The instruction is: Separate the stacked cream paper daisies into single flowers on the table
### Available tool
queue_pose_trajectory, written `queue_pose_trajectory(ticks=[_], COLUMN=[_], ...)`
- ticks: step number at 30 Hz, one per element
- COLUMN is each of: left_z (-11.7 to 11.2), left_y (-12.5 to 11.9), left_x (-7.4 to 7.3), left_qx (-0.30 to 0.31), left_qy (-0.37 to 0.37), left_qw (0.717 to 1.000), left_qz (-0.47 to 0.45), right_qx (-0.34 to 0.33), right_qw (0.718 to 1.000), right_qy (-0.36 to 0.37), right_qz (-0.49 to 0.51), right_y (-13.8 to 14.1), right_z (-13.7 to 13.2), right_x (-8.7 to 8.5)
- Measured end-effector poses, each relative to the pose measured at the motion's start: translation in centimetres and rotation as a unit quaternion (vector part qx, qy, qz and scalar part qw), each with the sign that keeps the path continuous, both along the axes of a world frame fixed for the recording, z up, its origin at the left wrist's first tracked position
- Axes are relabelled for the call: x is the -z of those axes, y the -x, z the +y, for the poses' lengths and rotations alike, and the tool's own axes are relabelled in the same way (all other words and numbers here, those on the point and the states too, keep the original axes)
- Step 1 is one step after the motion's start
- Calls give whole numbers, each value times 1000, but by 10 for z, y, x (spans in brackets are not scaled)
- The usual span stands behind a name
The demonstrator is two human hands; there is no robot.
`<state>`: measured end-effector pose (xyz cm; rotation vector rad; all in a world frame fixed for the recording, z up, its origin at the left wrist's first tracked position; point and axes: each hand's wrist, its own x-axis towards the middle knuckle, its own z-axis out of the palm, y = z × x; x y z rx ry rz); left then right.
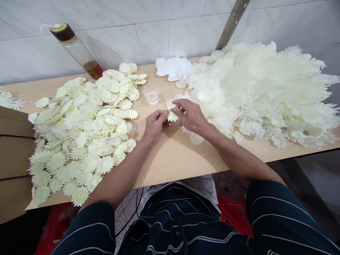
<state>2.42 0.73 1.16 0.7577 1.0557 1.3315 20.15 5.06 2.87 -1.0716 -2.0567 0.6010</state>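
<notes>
My left hand (pixel 156 124) is closed in a pinch on a cream artificial flower head (pixel 173 116), a flat, many-petalled piece, held just above the table. From the other side my right hand (pixel 190 112) reaches over it, its fingers curved. A gap shows between the right thumb and forefinger, and the thumb tip is close to the held flower. Another pale flower head (pixel 169 103) lies just beyond the right fingertips; whether they touch it is unclear. Beyond both hands stands a small clear plastic cup (pixel 151 95) with something clear or whitish in it.
A heap of cream flower heads (pixel 87 124) covers the table's left side. To the right is a larger pile of whiter petals (pixel 255 88). White crumpled tissue (pixel 174 68) and a bottle of brown liquid (pixel 79 51) are near the tiled wall. A cardboard box (pixel 16 163) borders the left.
</notes>
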Motion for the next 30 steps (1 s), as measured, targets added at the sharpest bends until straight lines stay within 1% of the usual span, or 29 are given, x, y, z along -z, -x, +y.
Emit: queue_pose_trajectory(ticks=[2,5,7,10,12,15,17,19,22,24,27,30], left_z=[1,4,7,9,9,5,2,-2,-7,-9,-11,-10], left_y=[1,4,7,10,10,7,4,2,0,0,1,2], left_x=[-2,-4,-4,-3,-1,0,0,-2,-3,-3,0,3], left_qx=[-19,-31,-15,10,9,-17,-38,-46,-34,-25,-16,-5], left_qy=[8,24,36,43,43,27,-3,-46,-113,-134,-127,-119], left_qw=[1000,999,998,996,997,999,999,997,990,982,979,982], left_qz=[-4,-29,-56,-76,-65,-16,13,31,81,129,160,144], right_qx=[-8,-48,-72,-74,-61,-47,-38,-33,-28,-37,-63,-106], right_qw=[999,997,995,992,990,986,984,983,987,991,993,980], right_qy=[-43,-62,-65,-76,-77,-75,-76,-69,-36,3,89,165], right_qz=[17,-5,-32,-72,-99,-141,-159,-167,-157,-125,-48,13], right_y=[-2,-5,-5,-4,-2,1,3,5,7,7,6,5], right_z=[2,3,4,3,2,-1,-3,-3,-3,-3,-7,-11], right_x=[5,10,10,8,5,1,0,0,3,2,-5,-13])
